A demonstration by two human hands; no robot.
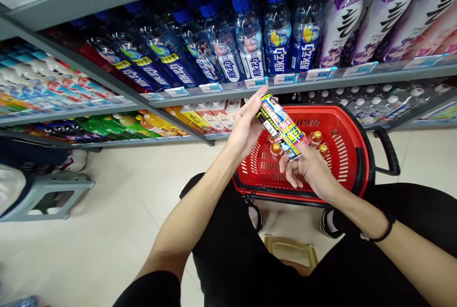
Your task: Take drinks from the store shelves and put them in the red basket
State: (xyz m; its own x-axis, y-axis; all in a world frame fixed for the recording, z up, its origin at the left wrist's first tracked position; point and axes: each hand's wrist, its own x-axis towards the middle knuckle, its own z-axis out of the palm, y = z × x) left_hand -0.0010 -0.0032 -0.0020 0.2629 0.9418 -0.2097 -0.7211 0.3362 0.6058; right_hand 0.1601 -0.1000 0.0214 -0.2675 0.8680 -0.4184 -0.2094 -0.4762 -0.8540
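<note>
A tall drink can (280, 126) with a busy yellow, blue, red and black label lies tilted between my two hands, above the red shopping basket (342, 126). My left hand (247, 123) grips its upper left end. At the lower right end, my right hand (310, 169) holds it with the thumb on the label and the fingers partly curled beneath. Inside the basket, several small bottles with orange caps (315, 136) stand below the can, some partly hidden by it and my hands.
Blue-capped drink bottles (250, 40) and purple-and-white bottles (341, 26) line the shelf ahead, above its price-tag edge (228, 89). The basket's black handle (387, 152) sticks out right. A grey stool (53, 193) stands left, near another person's shoe. A yellowish stool (291, 252) shows between my legs.
</note>
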